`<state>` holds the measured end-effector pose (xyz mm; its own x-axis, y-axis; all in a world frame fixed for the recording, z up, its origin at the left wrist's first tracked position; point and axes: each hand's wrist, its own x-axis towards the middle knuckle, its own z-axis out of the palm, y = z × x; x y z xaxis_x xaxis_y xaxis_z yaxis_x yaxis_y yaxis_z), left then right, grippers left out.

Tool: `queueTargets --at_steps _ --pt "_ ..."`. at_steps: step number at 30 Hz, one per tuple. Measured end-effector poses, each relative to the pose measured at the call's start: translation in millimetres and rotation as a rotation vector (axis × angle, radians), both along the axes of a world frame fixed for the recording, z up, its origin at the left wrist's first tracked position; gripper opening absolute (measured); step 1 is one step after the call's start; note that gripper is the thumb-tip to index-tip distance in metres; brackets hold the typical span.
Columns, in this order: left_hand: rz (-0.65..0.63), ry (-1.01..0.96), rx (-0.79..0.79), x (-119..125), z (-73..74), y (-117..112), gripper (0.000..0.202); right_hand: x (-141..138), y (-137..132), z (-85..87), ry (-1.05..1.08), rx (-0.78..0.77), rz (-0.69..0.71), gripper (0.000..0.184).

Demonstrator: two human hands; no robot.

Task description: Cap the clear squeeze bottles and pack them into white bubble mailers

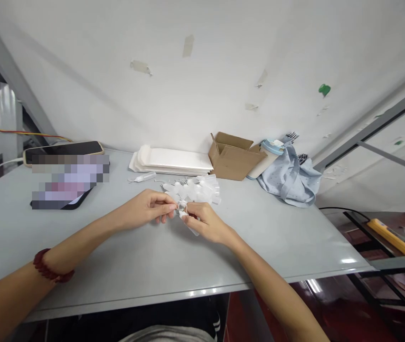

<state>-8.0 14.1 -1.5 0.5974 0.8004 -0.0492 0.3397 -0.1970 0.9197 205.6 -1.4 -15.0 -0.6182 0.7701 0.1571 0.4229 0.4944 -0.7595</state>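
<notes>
Over the grey table (127, 266), my left hand (154, 206) and my right hand (205, 222) meet, fingertips close together. My left thumb and index finger pinch a thin white cord loop. The fingers of my right hand are closed on a small clear tube (192, 231) with a white end, which sticks out below them. The loop appears to belong to this tube; its exact join is hidden by the fingers. Just behind my hands lies a pile of similar clear and white tubes (197, 188). A single tube (144, 177) lies apart to the left.
Flat white cartons (177, 159) are stacked against the wall, beside an open cardboard box (236, 161). Farther right stand a cup with a blue lid (267, 159) and a light blue cloth bag (291, 178). Two phones, one blurred (74, 183) and one dark (63, 151), lie at left.
</notes>
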Motion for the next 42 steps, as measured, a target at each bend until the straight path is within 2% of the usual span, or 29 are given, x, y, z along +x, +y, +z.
queueTargets --at_steps 6,12,16,19,22,25,27,30,32,34,38,42 --pt "0.025 0.0 -0.023 1.6 -3.8 -4.4 0.026 0.4 1.2 -2.7 0.019 -0.066 0.038 0.03" --pt "-0.015 0.011 -0.003 1.2 -3.9 -4.3 0.026 1.1 1.2 -4.6 0.049 -0.075 0.081 0.033" --pt "-0.037 0.011 -0.008 -0.4 -3.7 -1.7 0.025 -1.7 0.0 -5.2 0.04 -0.036 0.09 0.033" --pt "-0.017 -0.013 -0.018 -5.1 0.5 2.6 0.025 -2.5 0.0 -5.4 0.031 0.035 0.048 0.031" --pt "0.109 -0.023 0.04 -14.4 9.7 8.4 0.026 -0.2 1.7 -7.0 0.029 0.111 -0.052 0.027" --pt "0.414 -0.059 0.084 -27.0 18.5 15.0 0.026 2.4 3.9 -11.6 -0.03 0.232 -0.132 0.027" --pt "0.62 -0.049 0.09 -34.9 20.9 19.4 0.028 2.4 4.4 -15.4 -0.088 0.365 -0.137 0.029" --pt "0.765 0.175 0.212 -42.6 18.0 25.5 0.034 -0.5 2.7 -18.9 -0.193 0.542 -0.087 0.033" --pt "0.75 0.459 0.357 -44.0 12.6 28.7 0.036 -3.4 0.4 -19.5 -0.255 0.588 -0.039 0.035" --pt "0.686 0.692 0.429 -43.4 6.4 30.5 0.037 -6.3 -2.1 -19.8 -0.311 0.597 -0.001 0.037" --pt "0.573 0.869 0.356 -41.8 -3.6 31.5 0.033 -11.4 -5.2 -23.5 -0.422 0.591 0.024 0.043" --pt "0.526 0.961 0.306 -43.3 -9.0 33.1 0.033 -14.4 -5.7 -29.1 -0.469 0.589 0.019 0.046"
